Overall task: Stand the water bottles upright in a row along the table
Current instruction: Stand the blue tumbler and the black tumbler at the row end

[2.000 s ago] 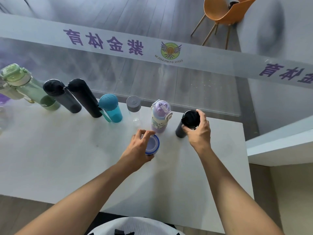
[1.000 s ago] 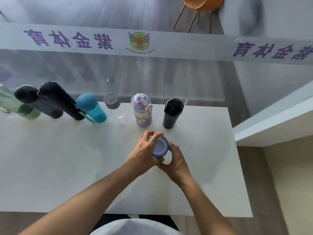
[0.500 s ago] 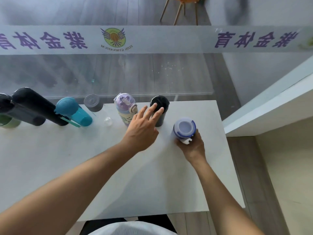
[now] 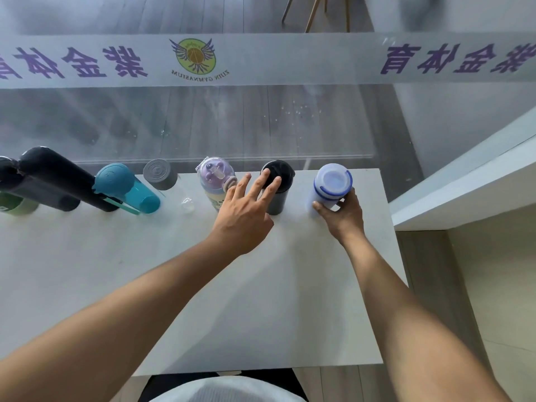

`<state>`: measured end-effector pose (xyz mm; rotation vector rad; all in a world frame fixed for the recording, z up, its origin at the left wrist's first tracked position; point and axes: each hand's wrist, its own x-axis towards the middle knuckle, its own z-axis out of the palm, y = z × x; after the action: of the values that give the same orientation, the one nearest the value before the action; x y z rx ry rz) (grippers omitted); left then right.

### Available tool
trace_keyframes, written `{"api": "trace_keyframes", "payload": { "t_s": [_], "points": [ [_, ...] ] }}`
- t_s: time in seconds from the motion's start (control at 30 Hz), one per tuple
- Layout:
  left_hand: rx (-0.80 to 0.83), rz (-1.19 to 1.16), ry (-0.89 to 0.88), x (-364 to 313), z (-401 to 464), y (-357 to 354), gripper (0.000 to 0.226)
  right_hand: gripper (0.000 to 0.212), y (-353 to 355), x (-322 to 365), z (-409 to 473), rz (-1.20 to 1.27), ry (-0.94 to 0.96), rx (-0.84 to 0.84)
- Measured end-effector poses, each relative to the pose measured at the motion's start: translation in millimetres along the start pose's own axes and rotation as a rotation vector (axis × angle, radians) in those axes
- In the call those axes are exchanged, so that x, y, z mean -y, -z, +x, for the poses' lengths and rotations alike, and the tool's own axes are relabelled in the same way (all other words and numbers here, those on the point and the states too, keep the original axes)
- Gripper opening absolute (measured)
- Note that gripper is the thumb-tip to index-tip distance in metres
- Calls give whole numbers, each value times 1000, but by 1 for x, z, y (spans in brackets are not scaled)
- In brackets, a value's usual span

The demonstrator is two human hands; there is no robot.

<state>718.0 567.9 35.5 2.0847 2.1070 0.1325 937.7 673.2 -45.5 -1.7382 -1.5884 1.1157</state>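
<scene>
My right hand (image 4: 343,216) is wrapped around the low part of the pale bottle with the blue ring (image 4: 332,188); my fingers are curled tight on it and my thumb shows on its left side; the bottle stands up at the far right end of the row, near the back edge of the white bench (image 4: 261,300); I cannot tell if its bottom is flat on the bench or a bit lifted.

My left hand (image 4: 242,219) holds nothing; its fingers (image 4: 271,185) are spread wide and flat; two fingertips lie over the lid of the short black bottle (image 4: 277,187), but I cannot tell if they touch it; that bottle stands up just beside the pale one, with a small gap between them.

To its left stands the purple bottle (image 4: 216,182), close to my left hand; then comes a clear bottle with a grey cap (image 4: 160,174); then a teal bottle (image 4: 127,188); then a tall black bottle (image 4: 62,177), another dark bottle (image 4: 17,185) and a green bottle (image 4: 16,204) at the left edge, partly cut off; they all stand along the back of the bench, next to a glass wall (image 4: 261,120) with purple writing on a white band.
</scene>
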Motion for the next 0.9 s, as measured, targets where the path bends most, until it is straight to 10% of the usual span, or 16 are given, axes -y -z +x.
{"api": "trace_keyframes", "payload": {
  "t_s": [0.63, 0.9],
  "points": [
    [32, -9, 6, -1, -6, 6, 76, 84, 3, -5, -26, -42, 18, -114],
    [-118, -91, 40, 3, -49, 26, 53, 48, -19, 9, -110, -205, 271, -166]
  ]
}}
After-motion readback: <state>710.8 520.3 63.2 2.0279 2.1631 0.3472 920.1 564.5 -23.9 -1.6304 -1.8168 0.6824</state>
